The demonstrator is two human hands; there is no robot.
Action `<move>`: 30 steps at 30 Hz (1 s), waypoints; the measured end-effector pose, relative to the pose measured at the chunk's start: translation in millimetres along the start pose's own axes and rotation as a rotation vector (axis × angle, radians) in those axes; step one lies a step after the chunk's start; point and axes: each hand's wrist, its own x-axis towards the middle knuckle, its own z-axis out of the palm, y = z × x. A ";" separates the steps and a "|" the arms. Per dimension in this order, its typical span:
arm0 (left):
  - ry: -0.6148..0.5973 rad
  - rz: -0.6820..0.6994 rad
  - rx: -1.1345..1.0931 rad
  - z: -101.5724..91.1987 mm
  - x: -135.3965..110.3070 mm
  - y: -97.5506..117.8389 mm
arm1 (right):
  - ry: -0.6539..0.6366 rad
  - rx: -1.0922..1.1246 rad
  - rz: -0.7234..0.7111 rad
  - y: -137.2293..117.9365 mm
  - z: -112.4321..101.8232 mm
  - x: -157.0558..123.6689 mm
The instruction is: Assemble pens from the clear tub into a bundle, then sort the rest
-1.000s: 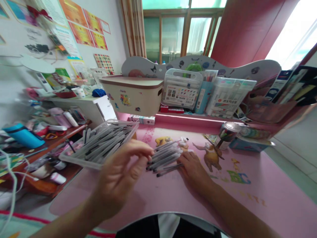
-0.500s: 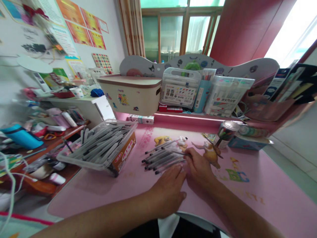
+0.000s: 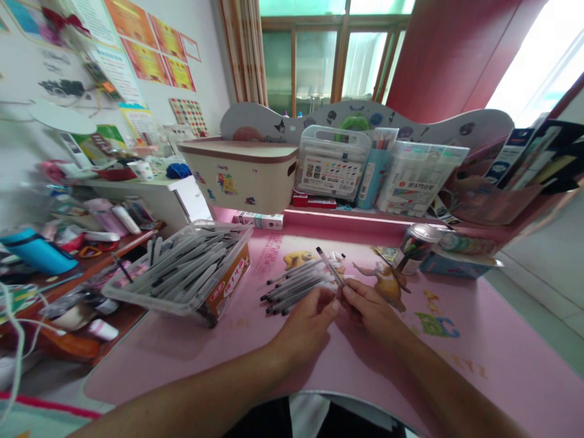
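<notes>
A slim pen (image 3: 329, 265) with a dark end points up and away, tilted left, from the pinched fingers of my right hand (image 3: 368, 307). Close beside it, my left hand (image 3: 312, 319) has its fingers curled and its thumb tip near the pen's lower end; whether it grips that end is hidden. Just beyond my hands, a loose bundle of clear pens with black ends (image 3: 292, 287) lies on the pink desk. To the left stands a clear plastic box (image 3: 182, 307), heaped with grey pens (image 3: 191, 267).
A drinks can (image 3: 417, 246) and a blue box (image 3: 456, 261) stand at the desk's right rear. On the shelf behind are a cream bin (image 3: 246, 179), marker cases (image 3: 335, 161) and a pen holder (image 3: 497, 201). A cluttered shelf (image 3: 132, 240) lies left.
The pen in my right hand has swung from lying almost flat over the bundle to pointing upward. My left hand has lifted off the desk and curled its fingers beside my right.
</notes>
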 end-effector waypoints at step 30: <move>0.016 0.048 -0.399 -6.6 13.4 -8.8 | -0.316 0.421 0.305 -5.6 28.0 -15.8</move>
